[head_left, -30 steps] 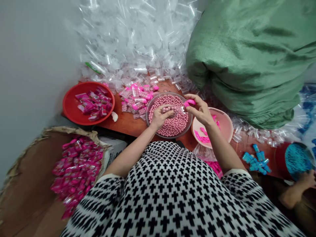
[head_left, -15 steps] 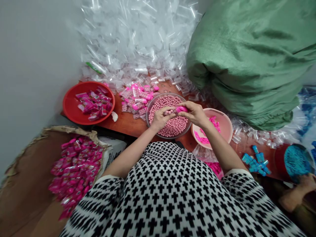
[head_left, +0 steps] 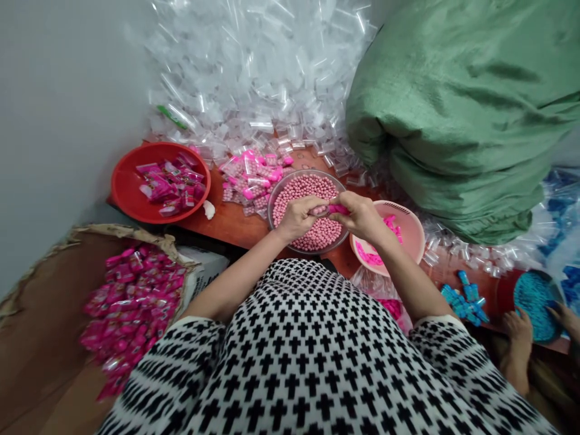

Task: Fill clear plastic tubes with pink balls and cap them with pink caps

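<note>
Above a clear bowl of pink beads (head_left: pixel 317 235), my left hand (head_left: pixel 296 219) is closed around a small clear container (head_left: pixel 319 210) with pink beads inside. My right hand (head_left: pixel 361 216) pinches a bright pink cap (head_left: pixel 339 209) at the container's right end, and its fingers partly cover the cap. A pale pink basket (head_left: pixel 413 232) with bright pink pieces stands just right of the bowl, below my right wrist. Behind and left of the bowl lies a pile of bead-filled containers with pink caps (head_left: pixel 251 172).
A red bowl (head_left: pixel 122 187) of pink packets stands left, above a carton (head_left: pixel 40 338) of more packets. Clear containers (head_left: pixel 254 66) are heaped behind, beside a green sack (head_left: pixel 453 121). At right, another person's hands (head_left: pixel 519 332) touch a bowl of blue beads (head_left: pixel 534 302).
My right hand has curled more tightly over the pink cap, covering more of it. At right, the other person's hands have come to both sides of the blue bead bowl.
</note>
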Action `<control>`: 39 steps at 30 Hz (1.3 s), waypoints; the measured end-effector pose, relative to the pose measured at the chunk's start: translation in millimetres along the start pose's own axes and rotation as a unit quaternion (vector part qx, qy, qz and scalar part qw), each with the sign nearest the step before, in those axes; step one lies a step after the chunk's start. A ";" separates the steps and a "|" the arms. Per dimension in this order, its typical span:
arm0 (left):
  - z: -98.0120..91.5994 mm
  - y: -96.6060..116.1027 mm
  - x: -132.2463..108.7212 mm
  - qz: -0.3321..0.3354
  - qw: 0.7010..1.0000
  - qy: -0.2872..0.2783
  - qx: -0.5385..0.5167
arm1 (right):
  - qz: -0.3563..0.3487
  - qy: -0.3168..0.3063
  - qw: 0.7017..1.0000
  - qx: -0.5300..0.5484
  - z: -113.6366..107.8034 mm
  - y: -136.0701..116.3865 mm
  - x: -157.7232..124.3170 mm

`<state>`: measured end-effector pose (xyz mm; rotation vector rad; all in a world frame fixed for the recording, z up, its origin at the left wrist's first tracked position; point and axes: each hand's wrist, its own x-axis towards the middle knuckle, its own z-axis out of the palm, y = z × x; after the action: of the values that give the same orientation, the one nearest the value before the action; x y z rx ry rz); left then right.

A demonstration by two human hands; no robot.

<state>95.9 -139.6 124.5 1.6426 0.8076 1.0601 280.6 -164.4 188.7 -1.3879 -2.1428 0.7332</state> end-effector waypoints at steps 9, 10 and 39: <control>1.3 -21.6 -4.4 -0.128 0.969 0.104 -0.184 | 0.155 -0.014 0.889 0.431 2.9 11.8 -2.4; -0.1 -22.5 -5.4 -0.127 0.970 0.106 -0.180 | 0.174 -0.016 0.865 0.470 5.2 13.4 -2.8; -20.0 -31.7 -23.1 -0.121 0.975 0.159 -0.094 | 0.358 -0.014 0.650 0.670 68.4 6.1 33.9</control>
<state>67.7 -143.0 90.9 1.1969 1.0527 1.1996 227.8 -143.1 137.6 -1.1315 -0.3844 2.0132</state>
